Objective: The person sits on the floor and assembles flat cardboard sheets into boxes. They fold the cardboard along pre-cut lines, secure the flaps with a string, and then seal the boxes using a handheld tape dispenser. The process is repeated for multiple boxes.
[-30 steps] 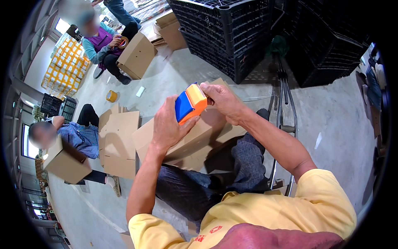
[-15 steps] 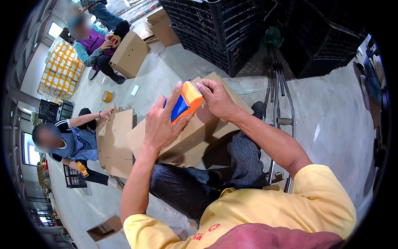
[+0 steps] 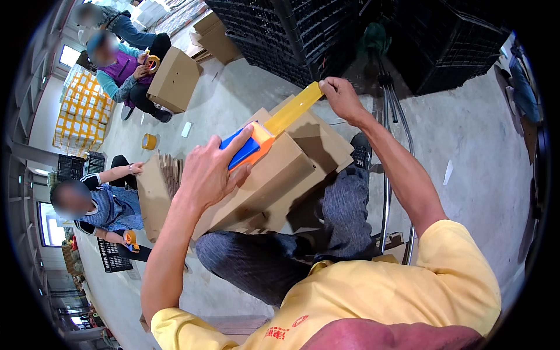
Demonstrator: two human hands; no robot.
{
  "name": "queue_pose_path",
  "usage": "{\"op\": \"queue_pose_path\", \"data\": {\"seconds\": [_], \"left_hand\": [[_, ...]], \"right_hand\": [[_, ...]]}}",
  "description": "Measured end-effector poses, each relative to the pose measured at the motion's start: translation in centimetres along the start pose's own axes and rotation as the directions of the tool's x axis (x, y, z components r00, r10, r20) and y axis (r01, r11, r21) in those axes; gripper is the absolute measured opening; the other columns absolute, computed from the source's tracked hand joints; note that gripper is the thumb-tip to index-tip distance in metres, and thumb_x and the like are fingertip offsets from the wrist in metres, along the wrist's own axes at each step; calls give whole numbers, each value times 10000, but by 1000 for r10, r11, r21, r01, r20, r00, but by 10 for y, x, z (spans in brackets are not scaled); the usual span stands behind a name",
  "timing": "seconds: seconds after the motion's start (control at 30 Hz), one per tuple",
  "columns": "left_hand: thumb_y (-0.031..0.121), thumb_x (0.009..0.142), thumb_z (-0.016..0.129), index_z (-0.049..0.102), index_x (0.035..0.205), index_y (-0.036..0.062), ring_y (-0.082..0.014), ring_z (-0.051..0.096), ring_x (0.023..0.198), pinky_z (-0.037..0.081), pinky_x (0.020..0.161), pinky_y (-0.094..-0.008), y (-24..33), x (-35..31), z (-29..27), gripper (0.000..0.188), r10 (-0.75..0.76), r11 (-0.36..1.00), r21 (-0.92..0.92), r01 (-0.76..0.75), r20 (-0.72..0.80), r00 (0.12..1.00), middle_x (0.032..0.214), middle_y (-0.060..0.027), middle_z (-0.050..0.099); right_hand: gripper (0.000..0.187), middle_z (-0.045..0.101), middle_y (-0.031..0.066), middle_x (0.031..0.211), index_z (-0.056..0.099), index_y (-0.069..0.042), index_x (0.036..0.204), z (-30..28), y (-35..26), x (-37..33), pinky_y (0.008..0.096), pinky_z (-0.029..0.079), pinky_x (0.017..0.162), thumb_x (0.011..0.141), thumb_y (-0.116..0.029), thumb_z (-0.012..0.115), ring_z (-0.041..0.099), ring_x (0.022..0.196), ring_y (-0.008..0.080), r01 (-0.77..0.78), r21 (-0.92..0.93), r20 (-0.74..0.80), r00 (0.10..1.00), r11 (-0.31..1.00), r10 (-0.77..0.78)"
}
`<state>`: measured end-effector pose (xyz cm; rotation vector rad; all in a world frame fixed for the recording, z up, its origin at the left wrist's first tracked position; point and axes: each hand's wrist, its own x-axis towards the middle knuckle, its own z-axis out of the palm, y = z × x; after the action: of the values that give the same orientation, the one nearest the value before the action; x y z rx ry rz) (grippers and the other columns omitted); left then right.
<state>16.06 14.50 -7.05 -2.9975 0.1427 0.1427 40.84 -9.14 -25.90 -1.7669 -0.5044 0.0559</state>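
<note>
My left hand (image 3: 209, 174) is wrapped round an orange and blue tape dispenser (image 3: 249, 149), just above a brown cardboard box (image 3: 262, 189). From the dispenser a strip of yellow packing tape (image 3: 294, 108) stretches taut toward the upper right. Its free end is pinched between the fingers of my right hand (image 3: 343, 100), beyond the box's far side. The box lies in front of my knees, with flaps (image 3: 324, 137) sticking out at its right end.
Black plastic crates (image 3: 291, 35) are stacked beyond the box. A metal frame (image 3: 386, 175) stands on the right. To the left, a person (image 3: 116, 207) sits by flat cardboard sheets (image 3: 153, 192). Another person (image 3: 125, 67) holds a box. A yellow tape roll (image 3: 149, 141) lies on the floor.
My right hand has moved away to the upper right, drawing a long strip of tape out of the dispenser. My left hand with the dispenser has shifted slightly left and down.
</note>
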Motion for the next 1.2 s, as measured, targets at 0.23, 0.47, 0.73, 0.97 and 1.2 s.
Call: {"op": "queue_pose_path", "data": {"seconds": [0.23,0.47,0.73,0.97,1.2], "left_hand": [[438,959,691,476,1592,288,-390,675,803,548,775,-485,11,28,-7,685,9,996,89,-20,119,993,948,-205,634],[431,958,700,508,1572,276,-403,656,833,538,789,-499,11,48,-11,662,23,996,79,-38,180,983,950,-202,632],[436,949,702,507,1568,256,-429,640,855,508,825,-507,17,62,-16,673,9,994,99,-37,267,964,933,-209,615],[435,937,702,498,1575,257,-426,641,854,506,805,-498,17,63,-15,693,10,995,90,-35,261,965,922,-212,619],[446,913,706,537,1531,221,-410,659,870,520,786,-510,8,61,-3,679,62,996,49,-72,191,980,893,-205,661]], "right_hand": [[376,543,120,704,607,54,856,14,45,0,406,433,666,1044,-270,568,446,697,154,-104,59,54,993,993,101],[302,666,176,859,671,35,946,63,92,-27,415,508,792,1042,-235,576,619,805,247,-209,69,134,971,975,199],[392,691,304,1190,707,12,1015,116,96,-63,562,493,966,1070,-265,435,657,1084,506,35,-411,534,819,911,210],[533,528,318,1507,519,-26,1489,123,78,-5,494,373,1191,1087,-364,427,496,1427,436,-179,296,237,965,938,109],[634,411,280,1612,380,-1,1594,146,58,-15,413,286,1243,1106,-398,463,368,1527,353,-191,-410,284,903,892,323]]}}
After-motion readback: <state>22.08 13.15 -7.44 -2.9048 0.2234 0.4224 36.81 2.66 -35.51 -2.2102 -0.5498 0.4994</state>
